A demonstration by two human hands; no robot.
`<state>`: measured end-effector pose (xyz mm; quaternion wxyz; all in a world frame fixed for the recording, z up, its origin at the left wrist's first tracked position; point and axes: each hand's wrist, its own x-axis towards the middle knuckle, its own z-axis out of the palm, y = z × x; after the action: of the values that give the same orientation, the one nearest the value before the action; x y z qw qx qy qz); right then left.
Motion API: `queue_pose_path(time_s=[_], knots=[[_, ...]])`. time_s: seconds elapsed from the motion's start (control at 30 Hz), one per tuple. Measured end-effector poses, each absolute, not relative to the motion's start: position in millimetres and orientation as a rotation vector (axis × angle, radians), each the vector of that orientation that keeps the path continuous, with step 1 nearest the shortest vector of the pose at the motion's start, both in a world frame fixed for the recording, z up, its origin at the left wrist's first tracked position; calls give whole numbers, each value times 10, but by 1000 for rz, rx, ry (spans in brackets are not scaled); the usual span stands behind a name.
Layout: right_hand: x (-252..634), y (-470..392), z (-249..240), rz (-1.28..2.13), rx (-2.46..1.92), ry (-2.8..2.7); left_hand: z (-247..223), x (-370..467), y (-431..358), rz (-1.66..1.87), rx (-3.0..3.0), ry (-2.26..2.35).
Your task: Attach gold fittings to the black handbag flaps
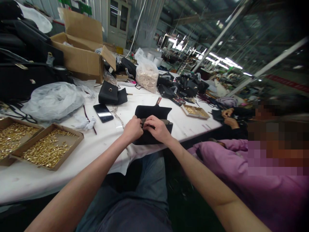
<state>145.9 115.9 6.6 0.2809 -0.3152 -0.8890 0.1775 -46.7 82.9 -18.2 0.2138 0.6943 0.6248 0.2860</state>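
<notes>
Left hand: at the middle of the frame, fingers bent inward at the left part of the open mouth of a black bag; how far they close, and on what, cannot be told.

Right hand: just beside it, fingers curled down at the same mouth, tips hidden; grip likewise cannot be told.

Black bag: centre of the frame, at the near edge of the bench, flap raised on the far side, a small tab with metal fitting at its top.

Phone: left of the bag, lying flat, screen lit in part.

Second bag: black, beyond the phone, metal fitting on its front.

Crumpled white wrapping: near the phone.

Front tray and corner tray: cardboard, left of the frame, holding gold-coloured pieces.

Small tray: right of centre, similar pieces.

Clear plastic: heaped, left.

Cardboard box: upper left, flaps open.

Plastic sack: upper centre, filled with pale pieces.

Pile of black bags: right of the sack.

Another person's hands: right, at dark material.

Pink sleeve: lower right.
</notes>
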Motion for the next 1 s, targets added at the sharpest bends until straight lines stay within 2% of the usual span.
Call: queue_pose_path(time_s=[1.0], knots=[[1334, 1010, -8, 382, -979, -2301, -218, -517, 757, 820, 1955, 1700]])
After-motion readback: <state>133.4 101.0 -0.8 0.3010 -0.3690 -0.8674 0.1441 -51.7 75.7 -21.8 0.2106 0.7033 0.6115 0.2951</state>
